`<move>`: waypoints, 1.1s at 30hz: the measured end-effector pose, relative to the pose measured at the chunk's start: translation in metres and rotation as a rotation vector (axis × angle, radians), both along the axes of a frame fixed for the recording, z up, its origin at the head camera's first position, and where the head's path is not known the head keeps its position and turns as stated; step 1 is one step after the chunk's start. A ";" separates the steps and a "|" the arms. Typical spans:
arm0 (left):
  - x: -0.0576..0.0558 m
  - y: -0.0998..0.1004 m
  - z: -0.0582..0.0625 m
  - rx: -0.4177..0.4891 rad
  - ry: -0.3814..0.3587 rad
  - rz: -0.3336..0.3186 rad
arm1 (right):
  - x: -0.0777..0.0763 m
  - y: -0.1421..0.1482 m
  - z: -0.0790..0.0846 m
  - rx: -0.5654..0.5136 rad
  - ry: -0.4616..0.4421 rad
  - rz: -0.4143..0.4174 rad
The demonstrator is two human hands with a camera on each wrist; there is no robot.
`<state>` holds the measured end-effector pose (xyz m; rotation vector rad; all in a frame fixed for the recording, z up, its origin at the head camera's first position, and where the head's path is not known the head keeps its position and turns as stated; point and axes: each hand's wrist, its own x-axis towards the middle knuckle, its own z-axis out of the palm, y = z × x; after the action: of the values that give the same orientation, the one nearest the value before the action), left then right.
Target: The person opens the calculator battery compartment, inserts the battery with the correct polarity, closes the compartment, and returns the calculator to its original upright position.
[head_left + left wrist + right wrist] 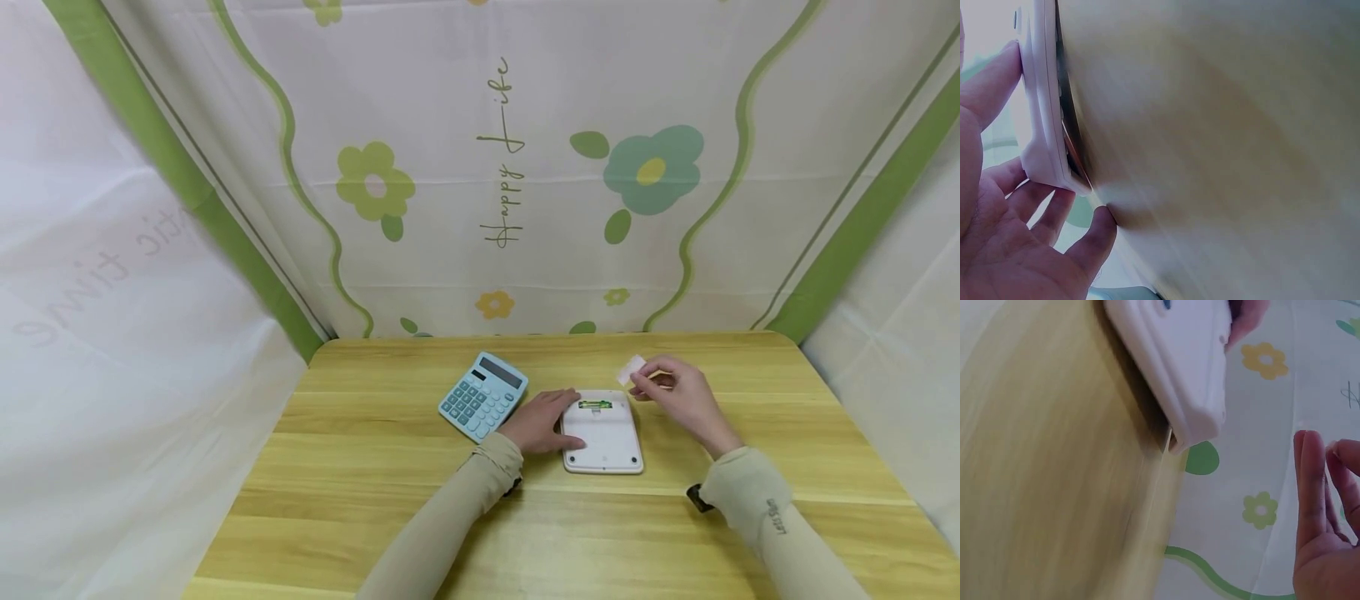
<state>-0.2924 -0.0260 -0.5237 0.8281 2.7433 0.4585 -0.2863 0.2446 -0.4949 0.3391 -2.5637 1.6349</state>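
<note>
A white calculator (602,446) lies face down on the table, its battery slot uncovered, with a green battery (596,405) inside. My left hand (538,422) holds it at the left side. In the left wrist view the thumb (999,81) presses on the back, while other fingers bend against the far edge. Just off the calculator's far right corner, my right hand (678,396) pinches a small whitish battery cover (631,369) between thumb and fingers, raised above the table. The cover can hardly be made out in the right wrist view.
A light blue calculator (484,397) lies face up at an angle, just left of my left hand. The wooden table (360,467) ends at the back against a flowered curtain (435,250). More curtain hangs on both sides.
</note>
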 end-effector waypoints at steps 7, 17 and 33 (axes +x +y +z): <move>-0.001 0.001 -0.001 0.001 0.003 0.009 | 0.004 -0.012 0.002 0.325 0.174 -0.009; -0.001 0.000 -0.005 0.019 -0.006 0.014 | 0.004 -0.026 -0.005 0.496 0.362 0.075; -0.002 -0.001 -0.004 0.034 -0.006 0.009 | 0.001 -0.048 -0.016 0.780 0.524 0.246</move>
<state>-0.2942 -0.0270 -0.5275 0.8213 2.7417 0.5104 -0.2856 0.1968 -0.5111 1.0010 -2.6458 0.3909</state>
